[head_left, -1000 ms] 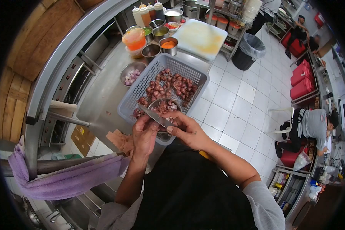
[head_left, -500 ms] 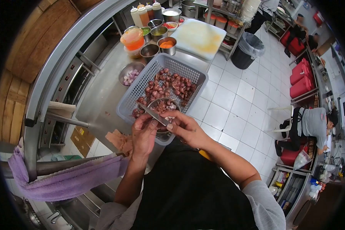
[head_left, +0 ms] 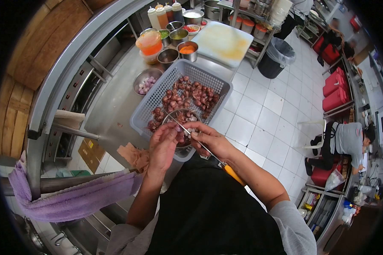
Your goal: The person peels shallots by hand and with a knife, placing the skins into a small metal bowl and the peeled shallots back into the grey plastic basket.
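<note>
My left hand (head_left: 162, 146) is closed in a pinch around a small pinkish shallot (head_left: 181, 137), partly covered by the fingers. My right hand (head_left: 212, 140) grips a thin knife (head_left: 207, 149) by its blade, and the yellow handle (head_left: 234, 174) points back toward my apron. The blade's tip lies close to the left fingers. Both hands are above a round metal bowl (head_left: 167, 115) holding shallots and loose skins. That bowl sits at the near end of a grey perforated basket (head_left: 139, 111), where unpeeled red shallots (head_left: 202, 94) are heaped.
Left of the basket, a steel bowl (head_left: 136, 83) holds peeled shallots. Metal containers, an orange-filled tub (head_left: 149, 42), squeeze bottles (head_left: 164, 17) and a white cutting board (head_left: 220, 42) stand beyond. A purple towel (head_left: 76, 199) hangs on a rail at left. A person (head_left: 344, 138) sits at right.
The knife has turned from lying broadside over the left fingers to edge-on, its yellow handle now showing behind my right hand. Both hands stay over the bowl.
</note>
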Demonstrator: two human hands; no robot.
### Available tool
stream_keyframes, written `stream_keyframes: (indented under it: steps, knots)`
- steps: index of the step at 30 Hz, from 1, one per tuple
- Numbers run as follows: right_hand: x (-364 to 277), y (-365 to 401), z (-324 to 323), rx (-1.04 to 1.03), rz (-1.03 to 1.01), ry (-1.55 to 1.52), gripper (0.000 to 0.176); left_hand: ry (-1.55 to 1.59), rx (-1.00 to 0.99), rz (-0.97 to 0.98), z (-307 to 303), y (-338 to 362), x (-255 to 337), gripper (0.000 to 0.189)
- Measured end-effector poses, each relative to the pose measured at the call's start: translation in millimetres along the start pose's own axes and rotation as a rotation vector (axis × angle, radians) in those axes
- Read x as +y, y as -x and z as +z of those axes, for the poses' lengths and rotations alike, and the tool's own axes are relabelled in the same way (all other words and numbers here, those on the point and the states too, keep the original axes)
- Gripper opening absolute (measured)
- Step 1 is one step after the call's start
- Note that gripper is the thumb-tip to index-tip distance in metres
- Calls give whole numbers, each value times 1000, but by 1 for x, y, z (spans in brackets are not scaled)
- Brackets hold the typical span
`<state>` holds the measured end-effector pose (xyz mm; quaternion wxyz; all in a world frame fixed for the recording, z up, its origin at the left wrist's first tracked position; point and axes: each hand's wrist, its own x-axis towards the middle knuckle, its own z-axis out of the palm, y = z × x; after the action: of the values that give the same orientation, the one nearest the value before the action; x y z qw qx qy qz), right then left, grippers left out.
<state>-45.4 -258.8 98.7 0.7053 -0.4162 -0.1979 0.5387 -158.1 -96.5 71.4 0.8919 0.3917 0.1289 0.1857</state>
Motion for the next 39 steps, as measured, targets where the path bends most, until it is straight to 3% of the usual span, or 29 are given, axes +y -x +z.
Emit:
stream_keyframes:
  steps: [6, 8, 17, 25, 39]
  knots:
    - [-2, 1, -11, 61, -2, -45, 36, -90, -35, -10, 0, -5, 2, 27]
    - [-5, 2, -17, 148, -7, 108, 43, -57, -28, -4, 1, -6, 3, 27]
    - [5, 10, -7, 64, -16, 212, 54, -61, -61, 21, -16, -7, 0, 27]
    - [10, 5, -4, 29, 3, 241, 47, -90, -62, -17, -3, -2, 8, 27]
    - [16, -1, -23, 95, 25, 6, 39, 27, -9, -131, -15, -5, -3, 29]
